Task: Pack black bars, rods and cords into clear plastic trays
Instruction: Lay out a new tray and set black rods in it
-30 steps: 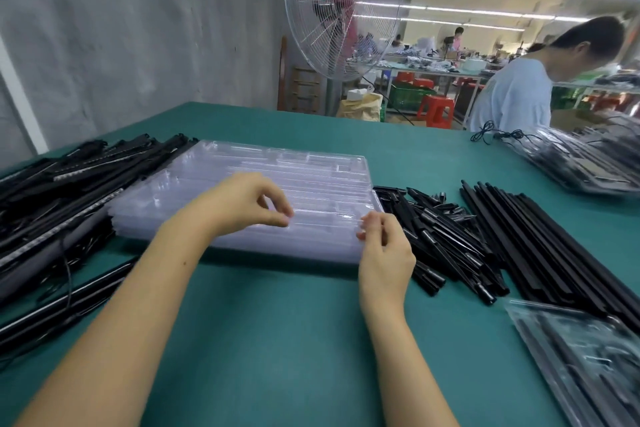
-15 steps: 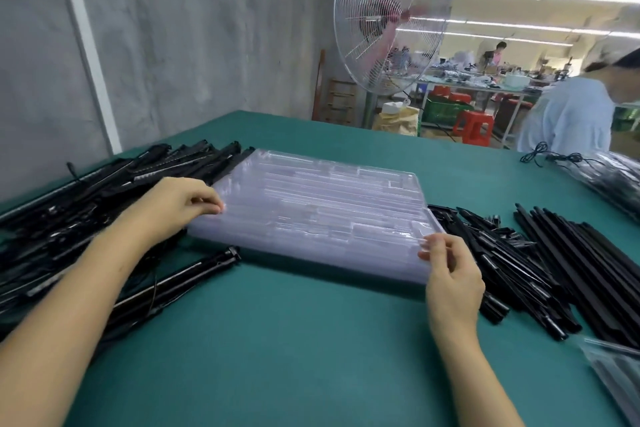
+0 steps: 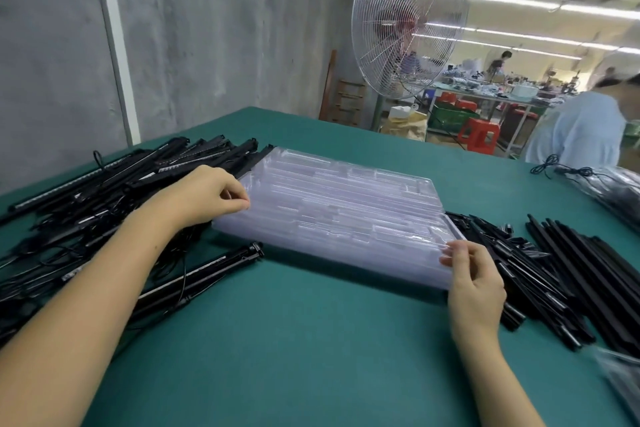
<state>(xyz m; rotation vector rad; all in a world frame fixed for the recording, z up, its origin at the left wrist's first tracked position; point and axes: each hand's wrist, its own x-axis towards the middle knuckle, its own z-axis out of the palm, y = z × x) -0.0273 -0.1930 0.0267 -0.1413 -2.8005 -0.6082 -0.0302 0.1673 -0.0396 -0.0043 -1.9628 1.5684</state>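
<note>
Head view: a stack of clear plastic trays [image 3: 346, 211] lies on the green table [image 3: 294, 340], between a heap of black bars with cords [image 3: 114, 198] and black rods [image 3: 571, 274]. The left hand [image 3: 211, 198] pinches its left edge; the right hand [image 3: 474, 281] pinches its near right corner.

Trays [image 3: 346, 215]: clear, stacked, lying flat, centre.
Bars [image 3: 121, 191]: black heap, left.
Rods [image 3: 571, 270]: black, fanned right.
Cord [image 3: 554, 168]: coiled, far right.

Bare left hand [image 3: 207, 199], bare right hand [image 3: 474, 284], bare slender forearms [image 3: 104, 288], smooth rounded fingers [image 3: 450, 258].
</note>
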